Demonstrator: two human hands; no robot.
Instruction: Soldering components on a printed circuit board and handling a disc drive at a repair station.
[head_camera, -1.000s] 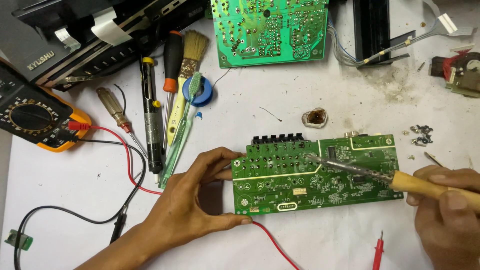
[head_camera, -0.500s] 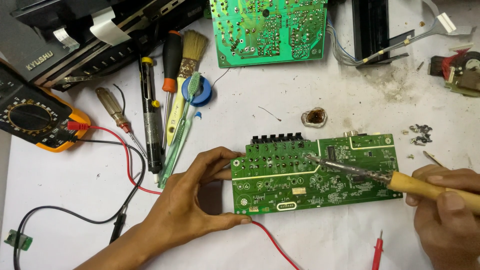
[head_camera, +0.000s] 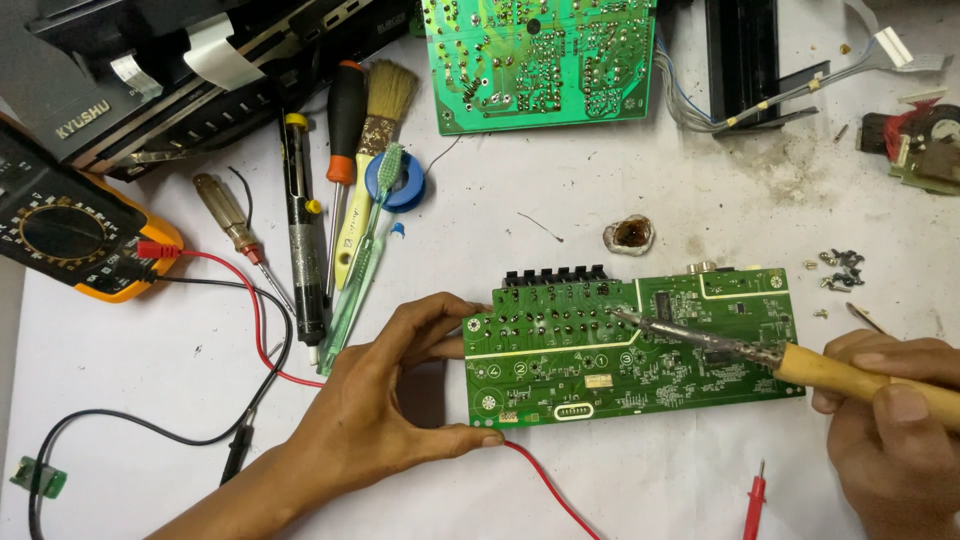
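White bench (head_camera: 640, 490), cluttered. Our left hand (head_camera: 375, 415) pinches the board (head_camera: 640, 350) edge between thumb and fingers. Right hand (head_camera: 895, 430) grips the iron (head_camera: 800, 365), tip on board.

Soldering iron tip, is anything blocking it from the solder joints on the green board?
Nothing visible does. The soldering iron, held in the right hand, has its tip on the green circuit board among the joints. The left hand grips only the board's left edge.

Head camera, steep downward view, close over workbench (head_camera: 620, 480)
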